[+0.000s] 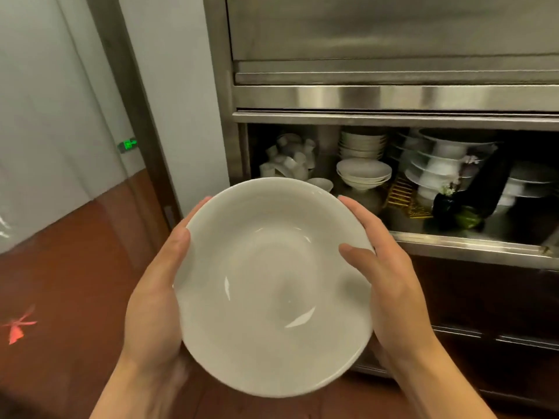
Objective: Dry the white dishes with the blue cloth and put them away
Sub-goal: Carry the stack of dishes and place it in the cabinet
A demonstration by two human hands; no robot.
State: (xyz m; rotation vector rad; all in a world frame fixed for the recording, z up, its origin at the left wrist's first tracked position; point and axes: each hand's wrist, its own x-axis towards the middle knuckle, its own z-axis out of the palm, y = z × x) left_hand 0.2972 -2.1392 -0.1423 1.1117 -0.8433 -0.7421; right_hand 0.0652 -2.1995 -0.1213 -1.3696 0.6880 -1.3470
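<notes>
A large white bowl (272,285) fills the middle of the view, its hollow facing me. My left hand (154,300) grips its left rim, thumb on the edge. On the right rim sits my right hand (390,282), thumb lying inside the bowl. I hold the bowl in the air in front of an open steel cabinet shelf (453,241). No blue cloth is in view.
The shelf holds stacked white bowls (363,172), small white cups (290,160), piled plates (444,164), a gold wire rack (402,192) and a dark object (472,195). A closed steel shutter (393,28) is above, dark drawers (490,297) below, red-brown floor (75,267) to the left.
</notes>
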